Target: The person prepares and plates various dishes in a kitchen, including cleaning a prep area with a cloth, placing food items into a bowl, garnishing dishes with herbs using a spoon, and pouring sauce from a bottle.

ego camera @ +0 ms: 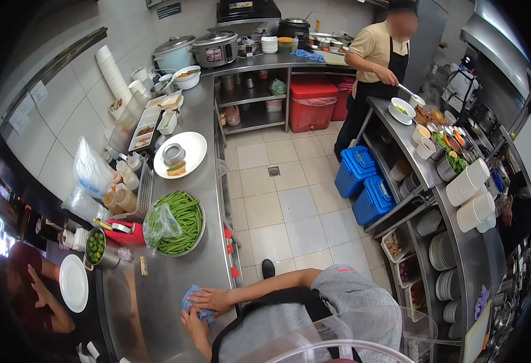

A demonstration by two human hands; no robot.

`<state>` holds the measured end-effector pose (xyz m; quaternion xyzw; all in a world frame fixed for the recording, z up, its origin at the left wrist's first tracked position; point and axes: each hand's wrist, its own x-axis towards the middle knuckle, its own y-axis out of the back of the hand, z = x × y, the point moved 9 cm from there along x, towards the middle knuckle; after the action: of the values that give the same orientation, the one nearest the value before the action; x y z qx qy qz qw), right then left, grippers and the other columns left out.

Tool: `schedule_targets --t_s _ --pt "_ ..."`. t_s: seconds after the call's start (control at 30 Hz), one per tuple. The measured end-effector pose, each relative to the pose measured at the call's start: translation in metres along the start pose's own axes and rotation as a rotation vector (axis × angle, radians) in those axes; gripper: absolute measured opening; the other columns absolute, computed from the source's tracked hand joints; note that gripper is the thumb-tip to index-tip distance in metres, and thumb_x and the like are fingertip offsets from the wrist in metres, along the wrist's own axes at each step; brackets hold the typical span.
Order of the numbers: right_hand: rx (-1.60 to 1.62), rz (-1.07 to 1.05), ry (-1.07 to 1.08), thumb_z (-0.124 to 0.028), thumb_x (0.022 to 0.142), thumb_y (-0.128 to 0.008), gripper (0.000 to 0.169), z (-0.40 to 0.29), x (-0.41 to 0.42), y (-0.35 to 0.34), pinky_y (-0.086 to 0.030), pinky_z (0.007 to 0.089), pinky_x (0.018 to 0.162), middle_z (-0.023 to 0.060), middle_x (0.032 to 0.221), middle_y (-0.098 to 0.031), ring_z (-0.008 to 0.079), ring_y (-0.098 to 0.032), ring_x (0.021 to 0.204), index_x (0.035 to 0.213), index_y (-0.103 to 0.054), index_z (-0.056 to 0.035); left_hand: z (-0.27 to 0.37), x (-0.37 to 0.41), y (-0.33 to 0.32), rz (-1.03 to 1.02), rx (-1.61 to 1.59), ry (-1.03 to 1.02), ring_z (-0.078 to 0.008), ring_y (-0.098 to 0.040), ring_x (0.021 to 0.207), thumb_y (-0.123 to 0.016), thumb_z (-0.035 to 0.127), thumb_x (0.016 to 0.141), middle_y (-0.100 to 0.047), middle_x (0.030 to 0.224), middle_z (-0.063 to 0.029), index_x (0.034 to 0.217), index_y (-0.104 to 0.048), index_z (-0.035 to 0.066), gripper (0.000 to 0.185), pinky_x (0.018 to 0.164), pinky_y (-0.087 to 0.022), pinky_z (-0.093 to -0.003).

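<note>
A crumpled blue cloth (191, 292) lies on the stainless steel counter (161, 295) in front of me. My right hand (212, 301) rests palm down over it, fingers spread across the fabric. Just nearer, my left hand (196, 326) has its fingers on the cloth's lower part, close to the right fingertips. Beyond the cloth stands a large metal bowl of green beans (181, 222), partly covered by a clear plastic bag (162, 227). A small bundle of sticks (144, 266) lies to the left, near a metal pot of small green citrus fruits (96, 248).
A white plate (197, 149) holds a metal ring and food. Squeeze bottles (125, 197) stand in a basket. One person (378, 50) ladles at the opposite counter; another at left is near an oval plate (73, 283). Blue bins (374, 199) stand on the tiled floor.
</note>
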<state>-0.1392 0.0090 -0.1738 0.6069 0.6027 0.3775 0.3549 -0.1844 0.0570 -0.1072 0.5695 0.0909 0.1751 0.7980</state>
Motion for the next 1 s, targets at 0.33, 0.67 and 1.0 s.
schedule_targets --t_s 0.33,0.67,1.0 --pt "0.325 0.282 -0.044 -0.019 0.079 -0.062 0.071 0.024 -0.059 0.092 -0.031 0.0422 0.101 0.0182 0.138 -0.032 0.0336 -0.035 0.126 0.139 -0.024 -0.0125 0.008 0.018 0.078 0.419 -0.333 0.102 -0.0355 -0.049 0.089 -0.052 0.0 0.07 -0.051 0.092 -0.0171 0.09 -0.054 0.002 0.02 0.08 -0.037 -0.0442" --pt "0.499 0.791 -0.711 -0.018 0.083 -0.057 0.038 0.105 -0.258 0.092 -0.046 0.0384 0.082 0.017 0.108 -0.057 0.0313 -0.057 0.096 0.118 -0.05 -0.0043 -0.006 0.062 -0.047 0.385 0.248 0.168 -0.0389 -0.019 0.132 -0.043 0.033 0.091 -0.014 0.145 -0.0218 0.141 -0.021 0.014 0.057 0.104 -0.02 -0.0498" --pt "0.573 0.612 -0.433 -0.02 0.081 -0.06 0.033 0.118 -0.21 0.124 -0.048 0.0365 0.074 0.0158 0.09 -0.064 0.0277 -0.062 0.084 0.108 -0.055 -0.0022 -0.113 0.166 -0.038 0.288 0.369 0.537 -0.0415 -0.022 0.129 -0.045 0.038 0.09 -0.019 0.143 -0.0205 0.137 -0.027 0.019 0.054 0.102 -0.023 -0.0528"
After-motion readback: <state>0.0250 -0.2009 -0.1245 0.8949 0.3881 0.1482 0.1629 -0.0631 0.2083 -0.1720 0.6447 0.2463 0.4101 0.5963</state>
